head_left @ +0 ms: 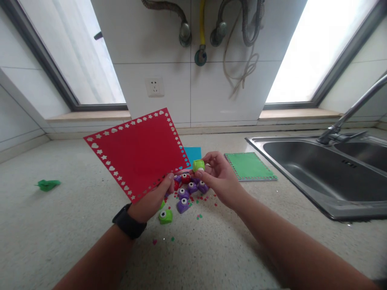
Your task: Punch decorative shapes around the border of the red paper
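My left hand [161, 189] pinches the lower edge of a red sheet of paper [139, 153], tilted above the counter. Cut-out stars, hearts and flowers run along its borders. Between the thumb and fingers of my right hand [222, 179] is a lime-green craft punch [198, 165], close to the sheet's right corner. Below the hands lie several purple craft punches [183, 205], a red craft punch [185, 178] and another green craft punch [165, 216]. Tiny paper cut-outs [198, 216] are scattered around them. Part of the punch pile is hidden behind my left hand and the sheet.
A stack of green paper [250, 166] with a punched border lies right of my hands, beside a steel sink [302, 173] with a faucet [332, 131]. Blue paper [193, 155] shows behind the red sheet. A crumpled green piece [48, 185] rests at the left.
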A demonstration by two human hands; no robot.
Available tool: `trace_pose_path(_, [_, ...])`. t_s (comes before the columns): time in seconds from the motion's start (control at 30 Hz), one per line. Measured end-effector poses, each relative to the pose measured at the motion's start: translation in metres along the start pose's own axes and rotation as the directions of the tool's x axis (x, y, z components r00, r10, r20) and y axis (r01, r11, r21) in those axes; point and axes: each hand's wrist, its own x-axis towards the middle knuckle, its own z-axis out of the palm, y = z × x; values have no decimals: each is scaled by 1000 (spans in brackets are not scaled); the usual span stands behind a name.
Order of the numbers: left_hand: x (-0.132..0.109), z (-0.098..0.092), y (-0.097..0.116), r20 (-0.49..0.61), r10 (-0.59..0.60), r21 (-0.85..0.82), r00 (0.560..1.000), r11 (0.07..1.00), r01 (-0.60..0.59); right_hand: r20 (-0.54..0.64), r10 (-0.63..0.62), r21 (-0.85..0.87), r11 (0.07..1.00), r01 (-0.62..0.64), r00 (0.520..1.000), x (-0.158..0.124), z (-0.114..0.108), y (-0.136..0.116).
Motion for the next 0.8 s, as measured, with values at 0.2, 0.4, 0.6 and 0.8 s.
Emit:
trace_pose_path(0.2, [2,3,-2,-35,-16,-9,999,1000,15,75,83,55,995,-87,994,-2,3,2])
trace_pose_path(0.4, [0,3,-3,-35,-29,6,999,1000,29,64,93,55,994,-97,994,-2,5,4])
trace_pose_path(0.6, [0,3,-5,-23,-35,3,999,999,35,67,100,42,994,-102,993,-2,5,5])
trace_pose_path(0.8, [0,2,-5,-25,6,12,1000,1000,-5,84,110,35,993,-113,990,-2,5,5])
